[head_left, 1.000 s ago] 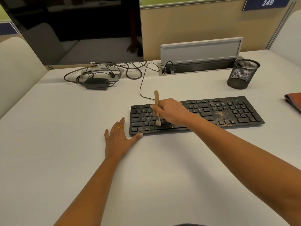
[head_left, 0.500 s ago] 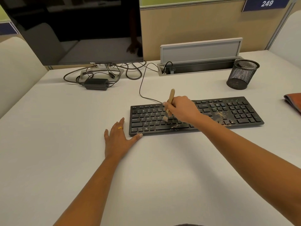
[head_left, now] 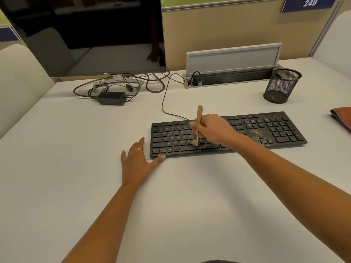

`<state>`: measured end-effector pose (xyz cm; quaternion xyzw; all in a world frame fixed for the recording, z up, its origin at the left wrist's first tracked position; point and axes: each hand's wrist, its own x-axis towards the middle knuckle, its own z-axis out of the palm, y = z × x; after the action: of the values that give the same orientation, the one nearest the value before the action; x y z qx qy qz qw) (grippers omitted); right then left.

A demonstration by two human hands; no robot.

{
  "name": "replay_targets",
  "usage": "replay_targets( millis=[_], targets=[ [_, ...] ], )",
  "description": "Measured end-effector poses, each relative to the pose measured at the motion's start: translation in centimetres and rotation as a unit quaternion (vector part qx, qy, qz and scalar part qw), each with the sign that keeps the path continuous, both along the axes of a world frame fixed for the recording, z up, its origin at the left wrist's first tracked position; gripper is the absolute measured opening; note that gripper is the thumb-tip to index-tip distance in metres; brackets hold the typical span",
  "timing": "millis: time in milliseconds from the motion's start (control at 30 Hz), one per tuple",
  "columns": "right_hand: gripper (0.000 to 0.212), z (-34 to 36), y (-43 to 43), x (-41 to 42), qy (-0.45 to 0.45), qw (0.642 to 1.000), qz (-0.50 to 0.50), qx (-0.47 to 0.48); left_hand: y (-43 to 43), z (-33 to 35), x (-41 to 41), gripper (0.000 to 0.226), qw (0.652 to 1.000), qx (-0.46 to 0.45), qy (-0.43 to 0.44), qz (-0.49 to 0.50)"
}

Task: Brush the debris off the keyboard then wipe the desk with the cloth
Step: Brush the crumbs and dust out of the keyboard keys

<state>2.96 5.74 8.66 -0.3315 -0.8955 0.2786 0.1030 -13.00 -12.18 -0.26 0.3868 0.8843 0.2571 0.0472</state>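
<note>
the left hand [head_left: 137, 162] is lying flat on the white desk [head_left: 76, 168], fingers straight and spread, its thumb tip touching the front left corner of the black keyboard [head_left: 171, 137]. a gold ring [head_left: 139, 149] is sitting on one finger. just beyond, the right hand [head_left: 212, 130] is gripping the wooden handle of a small brush [head_left: 199, 116], fingers curled round it, holding it nearly upright with the pale bristles touching the lower letter keys. brownish debris [head_left: 255, 133] is lying on the keys, a thin scatter just right of the bristles and a thicker patch near the number pad. the folded orange-brown cloth [head_left: 341, 116] is lying at the desk's right edge, well apart from both hands and partly out of view. farther back, a black mesh cup [head_left: 281, 86] is standing, and a power adapter [head_left: 112, 97] is lying among cables below the dark monitor [head_left: 85, 35].
</note>
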Motion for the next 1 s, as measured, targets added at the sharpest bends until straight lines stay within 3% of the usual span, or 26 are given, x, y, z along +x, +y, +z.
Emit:
replay_targets(
  millis=[167,367,467,600,667,800,1000],
  targets=[
    [0.040,-0.8,0.2,0.4,0.021,1.000,-0.011,-0.010,0.1,0.1,0.1,0.096,1.000,-0.003,-0.001,0.000],
    [0.035,-0.4,0.2,1.2,0.070,0.993,0.039,-0.090,0.0,0.0,0.0,0.096,1.000,0.000,0.001,0.002],
    [0.035,-0.6,0.4,1.9,0.017,0.995,0.072,-0.066,0.0,0.0,0.0,0.096,1.000,0.002,0.000,0.002],
    [0.036,0.5,0.7,2.3,-0.064,0.995,0.066,0.033,0.1,0.0,0.0,0.096,1.000,0.002,-0.002,0.002],
    [0.039,0.9,0.8,2.2,-0.055,0.995,0.047,0.063,0.1,0.0,0.0,0.095,1.000,0.000,-0.001,0.002],
    [0.045,0.0,0.7,1.7,0.027,0.999,-0.013,0.024,0.1,0.0,0.0,0.095,1.000,0.005,0.000,0.002],
    [0.042,-0.8,-0.1,1.6,0.006,1.000,-0.009,0.019,0.1,0.0,0.0,0.095,1.000,0.002,0.001,0.002]
  ],
)
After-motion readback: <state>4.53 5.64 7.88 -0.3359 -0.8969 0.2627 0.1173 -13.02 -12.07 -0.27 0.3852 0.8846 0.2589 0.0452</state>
